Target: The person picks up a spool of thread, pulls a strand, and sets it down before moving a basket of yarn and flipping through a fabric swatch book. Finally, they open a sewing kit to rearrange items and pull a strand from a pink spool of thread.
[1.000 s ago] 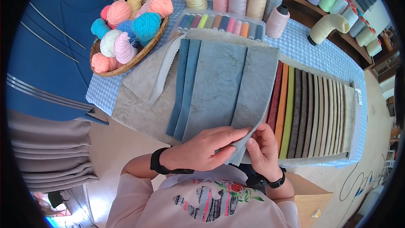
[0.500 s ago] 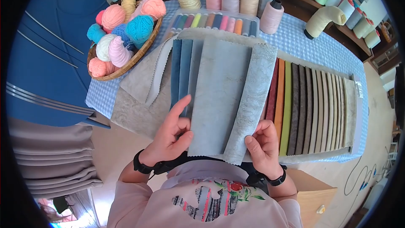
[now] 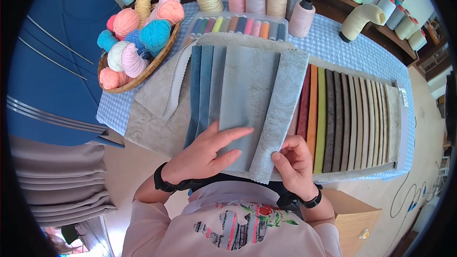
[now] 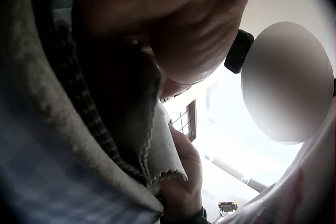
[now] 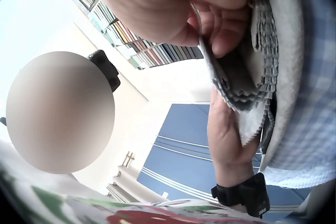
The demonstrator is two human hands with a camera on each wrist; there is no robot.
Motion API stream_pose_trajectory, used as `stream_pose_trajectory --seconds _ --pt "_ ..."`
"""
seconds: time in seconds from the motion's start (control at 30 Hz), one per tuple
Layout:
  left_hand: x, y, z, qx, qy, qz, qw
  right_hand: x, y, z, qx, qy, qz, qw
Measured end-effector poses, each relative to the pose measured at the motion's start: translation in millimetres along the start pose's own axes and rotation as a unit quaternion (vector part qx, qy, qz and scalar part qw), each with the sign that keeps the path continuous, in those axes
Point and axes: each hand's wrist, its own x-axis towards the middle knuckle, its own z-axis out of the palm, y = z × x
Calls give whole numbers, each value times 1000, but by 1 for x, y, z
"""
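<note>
A fabric sample book lies open across the table in the head view, its swatches cut with zigzag edges. My right hand [image 3: 295,164] pinches the lower right edge of a pale grey-blue fabric swatch [image 3: 281,100] between thumb and fingers. My left hand [image 3: 202,154] lies over the lower part of the neighbouring light grey swatch [image 3: 247,85], index finger and thumb stretched out toward the right. Darker blue swatches [image 3: 200,85] fan out to its left. In the right wrist view, the stacked swatch edges [image 5: 268,50] show beside the gripping fingers.
Right of the hands, a row of red, orange, green, brown and beige swatches [image 3: 352,119] overlaps. A wicker basket [image 3: 164,57] of yarn balls stands back left. Behind the book are a clear case [image 3: 281,23] of coloured spools and several thread cones [image 3: 301,19] on the blue checked tablecloth [image 3: 328,38].
My left hand first lay near the right hand at the swatch edge, drew back left, and now reaches right again over the light grey swatch. My right hand keeps pinching an edge.
</note>
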Motion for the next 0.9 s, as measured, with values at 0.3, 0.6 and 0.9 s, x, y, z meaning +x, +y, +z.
stream_pose_trajectory --seconds 0.3,0.6,0.9 --pt "16 9 16 53 46 110 991 9 -11 4 -239 -74 -47 967" --pt "17 0 15 -31 60 111 991 6 -2 1 -197 -56 -2 979" --pt "9 -9 14 -86 111 78 987 0 -2 -6 -135 -29 37 990"
